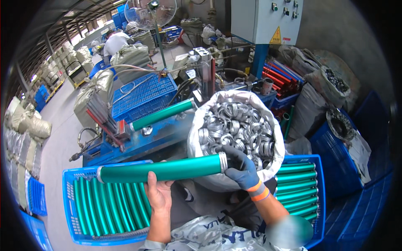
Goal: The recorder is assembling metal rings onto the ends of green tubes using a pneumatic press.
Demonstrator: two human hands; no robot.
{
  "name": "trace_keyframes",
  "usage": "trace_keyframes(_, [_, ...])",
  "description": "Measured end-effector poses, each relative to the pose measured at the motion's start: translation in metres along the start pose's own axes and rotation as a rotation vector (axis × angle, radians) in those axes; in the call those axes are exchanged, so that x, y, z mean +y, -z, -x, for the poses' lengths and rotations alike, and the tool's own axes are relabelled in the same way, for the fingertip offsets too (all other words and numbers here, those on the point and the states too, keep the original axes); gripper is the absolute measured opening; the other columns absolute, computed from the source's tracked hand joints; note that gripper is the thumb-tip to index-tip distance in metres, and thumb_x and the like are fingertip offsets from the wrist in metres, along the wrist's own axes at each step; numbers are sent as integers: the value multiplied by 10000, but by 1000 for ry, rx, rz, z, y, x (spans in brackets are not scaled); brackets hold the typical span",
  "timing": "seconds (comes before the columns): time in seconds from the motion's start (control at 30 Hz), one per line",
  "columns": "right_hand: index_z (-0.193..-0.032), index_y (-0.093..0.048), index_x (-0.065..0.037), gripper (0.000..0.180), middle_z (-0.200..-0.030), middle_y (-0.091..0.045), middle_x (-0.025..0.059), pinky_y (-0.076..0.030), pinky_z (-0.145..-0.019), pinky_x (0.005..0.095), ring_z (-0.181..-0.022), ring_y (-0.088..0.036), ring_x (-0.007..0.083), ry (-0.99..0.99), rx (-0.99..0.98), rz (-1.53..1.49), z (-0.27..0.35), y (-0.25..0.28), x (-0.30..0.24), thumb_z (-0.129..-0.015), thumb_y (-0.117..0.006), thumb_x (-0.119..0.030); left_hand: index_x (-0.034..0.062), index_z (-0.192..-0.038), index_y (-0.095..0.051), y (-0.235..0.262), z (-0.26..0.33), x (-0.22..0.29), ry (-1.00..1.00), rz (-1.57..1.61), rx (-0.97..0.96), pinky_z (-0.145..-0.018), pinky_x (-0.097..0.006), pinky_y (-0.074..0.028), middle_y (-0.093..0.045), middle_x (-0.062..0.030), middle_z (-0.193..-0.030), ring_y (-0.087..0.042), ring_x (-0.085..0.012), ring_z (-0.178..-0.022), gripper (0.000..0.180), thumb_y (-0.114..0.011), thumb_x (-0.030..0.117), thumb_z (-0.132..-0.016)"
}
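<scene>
A long green metal tube (pixel 161 170) with a silver ring at each end lies nearly level in front of me. My bare left hand (pixel 159 190) holds it from below near the middle, thumb up along its near side. My right hand (pixel 242 167), in a grey-blue glove with an orange-striped cuff, has its fingers closed round the tube's right end at the ribbed silver ring (pixel 223 162). Just behind that hand stands a white sack (pixel 197 144) full of loose silver rings (pixel 238 129). Another green tube (pixel 163 113) rests on the blue machine (pixel 159 140) beyond.
Blue crates (pixel 69 201) (pixel 321 188) of green tubes stand to my left and right. A grey control cabinet (pixel 266 21) rises behind the machine, red tubes (pixel 276 77) beside it. A fan (pixel 151 12) and a person in a light top (pixel 116 43) are farther back.
</scene>
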State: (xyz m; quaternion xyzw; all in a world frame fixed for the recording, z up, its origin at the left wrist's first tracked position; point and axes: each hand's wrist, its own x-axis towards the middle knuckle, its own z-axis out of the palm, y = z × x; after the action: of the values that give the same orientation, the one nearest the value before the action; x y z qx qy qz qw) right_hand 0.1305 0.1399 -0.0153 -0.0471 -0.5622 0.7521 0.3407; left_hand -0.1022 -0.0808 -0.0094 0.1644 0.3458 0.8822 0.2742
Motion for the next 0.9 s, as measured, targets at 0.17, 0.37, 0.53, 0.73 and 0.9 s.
trace_keyframes(0.17, [-1806, -397, 48, 834, -1788, -541, 149, -453, -1330, 420, -1576, -579, 233, -72, -19, 80, -3, -5, -16, -1081, -799, -41, 73, -1541, -664, 6, -6, -4, 28, 44, 9, -1004, -522, -746, -766, -235, -1493, -816, -358, -1277, 452, -701, 357, -1192])
trace_keyframes(0.37, [-1786, -446, 37, 860, -1731, -605, 142, -498, -1286, 419, -1512, -635, 229, -16, -35, 149, -13, -13, -23, -1028, -853, 17, 30, -1495, -706, 3, -11, -8, 13, 12, -42, -1062, -487, -728, -751, -209, -1529, -802, -322, -1317, 536, -726, 452, -1165])
trace_keyframes(0.53, [-1762, -479, 47, 895, -1608, -681, 130, -508, -1260, 409, -1442, -681, 226, -107, 42, 51, -21, -11, -12, -956, -868, 70, 26, -1536, -684, 10, -15, -13, 9, 31, -51, -1082, -493, -719, -736, -210, -1550, -783, -330, -1352, 563, -740, 437, -1157])
trace_keyframes(0.73, [-1779, -445, 41, 956, -1592, -676, 122, -510, -1251, 404, -1443, -668, 218, -144, 24, 22, -28, -5, -7, -928, -878, 2, 25, -1574, -659, 20, -19, -20, 0, 33, -93, -1091, -495, -714, -712, -215, -1573, -775, -331, -1365, 569, -748, 398, -1153])
trace_keyframes(0.9, [-1842, -273, 60, 1044, -1783, -480, 196, -383, -1345, 420, -1592, -531, 263, 42, 121, 261, -28, -35, 9, -971, -831, -82, 76, -1569, -675, 9, -12, -19, -31, 74, -105, -1099, -522, -711, -691, -220, -1595, -745, -354, -1410, 537, -770, 383, -1138])
